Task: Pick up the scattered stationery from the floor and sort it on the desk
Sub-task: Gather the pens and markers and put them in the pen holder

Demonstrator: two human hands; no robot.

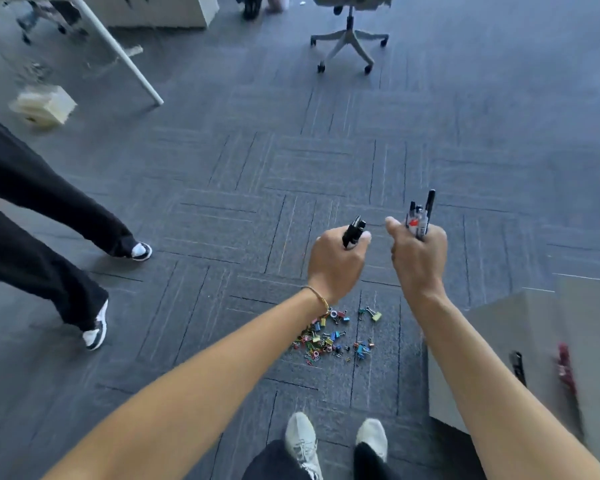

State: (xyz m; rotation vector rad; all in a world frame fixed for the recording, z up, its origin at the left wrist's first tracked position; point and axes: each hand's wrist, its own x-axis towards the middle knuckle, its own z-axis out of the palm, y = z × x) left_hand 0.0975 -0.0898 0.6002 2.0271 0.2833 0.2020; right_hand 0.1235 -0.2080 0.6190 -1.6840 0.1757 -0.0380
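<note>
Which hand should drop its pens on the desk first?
Probably right. The right hand grips the bigger pen bundle and hangs nearer the desk; the left hand is farther away.

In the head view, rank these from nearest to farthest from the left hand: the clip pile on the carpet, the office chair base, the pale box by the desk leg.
From the left hand:
1. clip pile, on the carpet just below the wrist.
2. office chair base, far ahead, slightly right.
3. pale box, far left by the white desk leg.

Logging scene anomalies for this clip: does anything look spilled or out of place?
Yes. A pile of colourful binder clips lies spilled on the carpet by the person's shoes. Left hand and right hand each grip pens.
</note>
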